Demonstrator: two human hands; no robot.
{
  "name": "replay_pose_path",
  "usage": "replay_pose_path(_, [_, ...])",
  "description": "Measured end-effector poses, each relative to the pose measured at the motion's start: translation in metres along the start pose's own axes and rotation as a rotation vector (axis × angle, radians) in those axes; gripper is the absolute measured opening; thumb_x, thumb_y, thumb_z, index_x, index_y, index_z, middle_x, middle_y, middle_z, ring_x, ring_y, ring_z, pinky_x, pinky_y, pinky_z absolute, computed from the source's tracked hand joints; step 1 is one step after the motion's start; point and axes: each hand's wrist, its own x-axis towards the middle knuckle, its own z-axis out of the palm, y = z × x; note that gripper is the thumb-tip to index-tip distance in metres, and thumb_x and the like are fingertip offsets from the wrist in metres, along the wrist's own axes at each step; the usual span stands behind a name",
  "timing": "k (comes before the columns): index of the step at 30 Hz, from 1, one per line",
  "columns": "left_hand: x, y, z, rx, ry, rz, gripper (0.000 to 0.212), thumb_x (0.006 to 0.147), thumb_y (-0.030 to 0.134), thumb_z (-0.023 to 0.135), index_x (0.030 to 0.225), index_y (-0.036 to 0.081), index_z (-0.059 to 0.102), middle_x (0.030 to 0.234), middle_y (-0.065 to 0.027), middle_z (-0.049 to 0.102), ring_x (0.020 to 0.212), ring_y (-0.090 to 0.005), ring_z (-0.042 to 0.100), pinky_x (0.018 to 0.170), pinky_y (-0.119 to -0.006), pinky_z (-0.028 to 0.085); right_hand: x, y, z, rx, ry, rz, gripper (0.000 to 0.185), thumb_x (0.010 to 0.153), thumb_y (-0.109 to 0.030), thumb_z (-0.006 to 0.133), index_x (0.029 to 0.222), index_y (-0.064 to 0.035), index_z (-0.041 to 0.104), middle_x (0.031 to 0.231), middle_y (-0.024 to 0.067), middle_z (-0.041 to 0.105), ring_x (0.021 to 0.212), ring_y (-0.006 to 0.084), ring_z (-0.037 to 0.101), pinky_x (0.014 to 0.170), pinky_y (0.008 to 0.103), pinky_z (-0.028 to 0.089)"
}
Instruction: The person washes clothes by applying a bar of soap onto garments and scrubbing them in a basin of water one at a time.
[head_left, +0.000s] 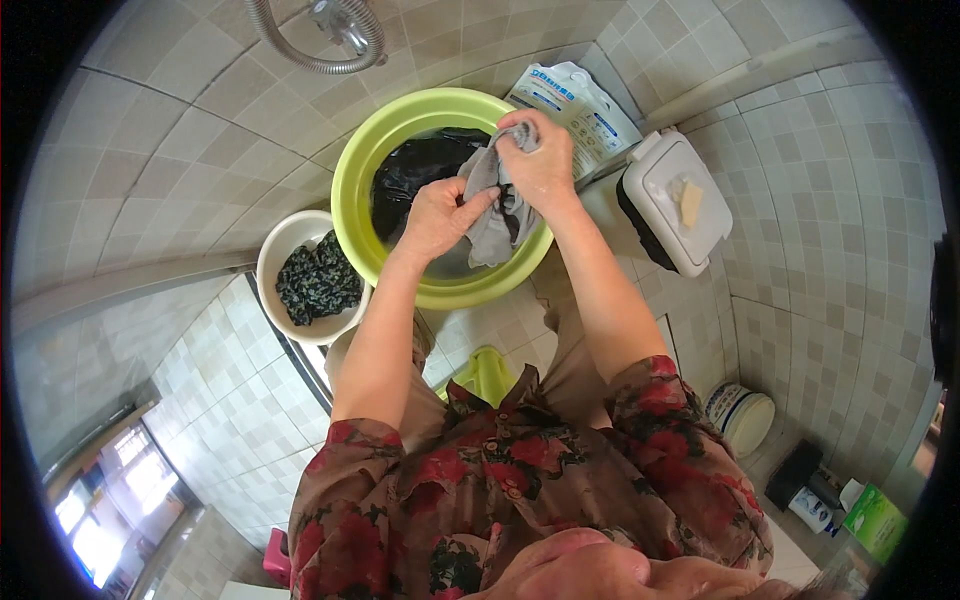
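A wet grey cloth (491, 244) hangs bunched between my two hands over a lime-green plastic basin (351, 187). Its upper end is gripped in my right hand (541, 154), near the basin's right rim. Lower and to the left, my left hand (442, 217) pinches the cloth's edge between thumb and fingers. A dark strip shows among the cloth's folds. Dark fabric (416, 176) lies soaking in the water in the basin's left part. How much of it continues under the grey cloth is hidden.
A white basin (268, 281) with dark patterned fabric (319, 281) stands at the left. On the right, a bar of soap (691, 204) rests on a lidded bin (660, 161). Behind is a printed bag (592, 112); a shower hose (315, 66) hangs on the wall.
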Motion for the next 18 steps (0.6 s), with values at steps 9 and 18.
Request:
replay_pose_path(9, [-0.003, -0.026, -0.004, 0.319, -0.028, 0.150, 0.029, 0.082, 0.026, 0.068, 0.094, 0.000, 0.063, 0.075, -0.0130, 0.062, 0.073, -0.0293, 0.063, 0.070, -0.039, 0.049, 0.016, 0.017, -0.029, 0.595, 0.288, 0.345, 0.007, 0.075, -0.001, 0.064, 0.081, -0.0023, 0.068, 0.074, 0.0002, 0.060, 0.062, 0.0106, 0.052, 0.060, 0.0253, 0.043])
replay_pose_path(18, [-0.002, 0.031, -0.024, -0.721, 0.340, 0.090, 0.018, 0.087, 0.017, 0.066, 0.073, 0.006, 0.065, 0.076, 0.0004, 0.062, 0.071, -0.0068, 0.054, 0.061, -0.024, 0.043, 0.020, 0.023, -0.032, 0.628, 0.191, 0.411, 0.012, 0.074, 0.001, 0.061, 0.085, -0.0011, 0.065, 0.083, 0.0052, 0.064, 0.076, 0.0151, 0.059, 0.071, 0.0285, 0.047])
